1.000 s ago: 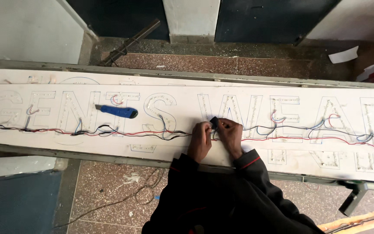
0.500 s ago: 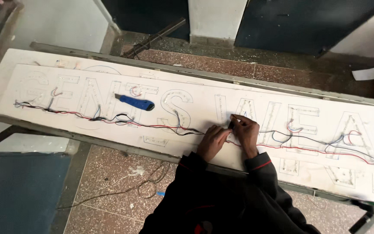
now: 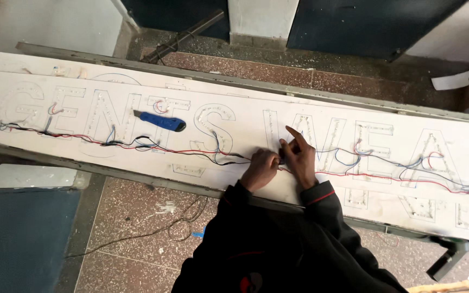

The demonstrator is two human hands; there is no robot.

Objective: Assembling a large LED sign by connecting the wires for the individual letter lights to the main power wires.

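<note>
We see our left hand [image 3: 260, 169] and right hand [image 3: 300, 157] close together near the front edge of the long white sign board [image 3: 256, 116], fingers pinched on the thin red and black wires [image 3: 191, 152]. The blue-handled knife [image 3: 161, 121] lies well apart to the left, with bare board behind our hands.

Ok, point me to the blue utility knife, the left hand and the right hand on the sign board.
blue utility knife [image 3: 161, 121], head view, middle of its blue handle.
left hand [image 3: 260, 169], head view, back of the hand.
right hand [image 3: 300, 156], head view, back of the hand.
</note>
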